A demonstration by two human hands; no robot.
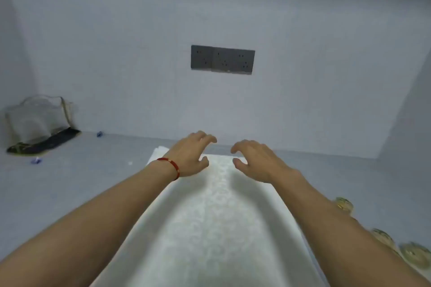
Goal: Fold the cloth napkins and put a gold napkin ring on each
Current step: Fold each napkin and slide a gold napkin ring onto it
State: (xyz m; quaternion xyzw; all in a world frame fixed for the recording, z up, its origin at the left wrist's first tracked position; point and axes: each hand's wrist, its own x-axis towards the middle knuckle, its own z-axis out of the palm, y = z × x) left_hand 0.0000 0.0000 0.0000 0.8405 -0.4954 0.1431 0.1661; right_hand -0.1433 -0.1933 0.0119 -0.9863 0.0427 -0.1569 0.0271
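Both hands, left hand [189, 155] and right hand [256, 161], hover with fingers loosely curled, holding nothing, over the napkin's [210, 228] far edge. An uneven pinch there would skew the fold. A forearm could seemingly knock the blurred gold rings [344, 204].

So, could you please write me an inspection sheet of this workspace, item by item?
Surface: pale grey table, a long white napkin spread on it.
Job's things: gold napkin rings at the right edge, blurred.
Clutter: clear bag at far left; small blue bits nearby.
Grippers: left hand and right hand over the napkin's far end, fingers loosely curled, holding nothing.
Cables: nothing seen.
Surroundings: grey wall with a dark socket panel.
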